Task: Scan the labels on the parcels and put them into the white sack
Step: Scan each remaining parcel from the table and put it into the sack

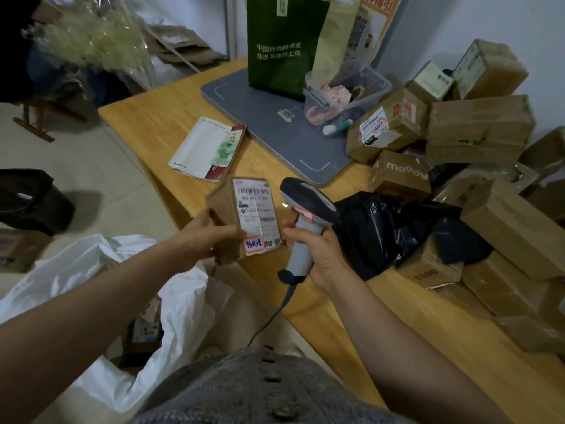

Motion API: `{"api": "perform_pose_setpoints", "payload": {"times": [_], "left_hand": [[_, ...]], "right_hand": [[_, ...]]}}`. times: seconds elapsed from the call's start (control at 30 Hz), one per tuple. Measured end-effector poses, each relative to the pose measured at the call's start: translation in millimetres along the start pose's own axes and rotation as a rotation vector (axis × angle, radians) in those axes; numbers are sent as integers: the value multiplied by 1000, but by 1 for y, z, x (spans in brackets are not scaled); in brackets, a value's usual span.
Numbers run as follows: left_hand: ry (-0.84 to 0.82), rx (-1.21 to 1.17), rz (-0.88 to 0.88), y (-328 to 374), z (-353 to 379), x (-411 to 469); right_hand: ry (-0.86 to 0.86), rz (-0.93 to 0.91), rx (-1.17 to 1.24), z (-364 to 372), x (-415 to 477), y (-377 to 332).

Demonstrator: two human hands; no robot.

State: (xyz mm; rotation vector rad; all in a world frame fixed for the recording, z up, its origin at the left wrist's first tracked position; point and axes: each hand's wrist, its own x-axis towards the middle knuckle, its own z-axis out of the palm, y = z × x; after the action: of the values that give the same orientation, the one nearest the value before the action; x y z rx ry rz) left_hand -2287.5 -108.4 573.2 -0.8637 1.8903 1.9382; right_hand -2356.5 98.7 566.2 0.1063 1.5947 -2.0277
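My left hand [208, 237] grips a small brown cardboard parcel [227, 209] from its left side, with the white shipping label [256, 212] turned up toward me. My right hand [318, 244] holds a grey and black barcode scanner [308, 206] by its handle, its head just right of the label and its cable hanging down. The white sack [101, 286] lies open on the floor at lower left, with a few boxes visible inside. A heap of brown parcels [477, 130] covers the right side of the wooden table [171, 111].
A black plastic bag [385, 228] lies on the table right of the scanner. Farther back are a grey mat [275, 133], a green bag [281, 44], a clear tub [351, 93] and a booklet [208, 148]. A black bin [27, 200] stands on the floor at left.
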Motion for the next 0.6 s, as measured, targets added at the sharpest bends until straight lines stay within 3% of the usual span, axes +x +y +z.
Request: {"api": "perform_pose_setpoints", "payload": {"times": [0.17,0.27,0.6], "left_hand": [[188,-24,208,-1,-30,17],[273,13,287,-6,-45,26],[314,64,366,-14,-53,37]], "right_hand": [[-187,71,-155,8,-8,-19],[-180,100,-245,16,-8,-23],[-166,53,-418,34,-8,-24]]}}
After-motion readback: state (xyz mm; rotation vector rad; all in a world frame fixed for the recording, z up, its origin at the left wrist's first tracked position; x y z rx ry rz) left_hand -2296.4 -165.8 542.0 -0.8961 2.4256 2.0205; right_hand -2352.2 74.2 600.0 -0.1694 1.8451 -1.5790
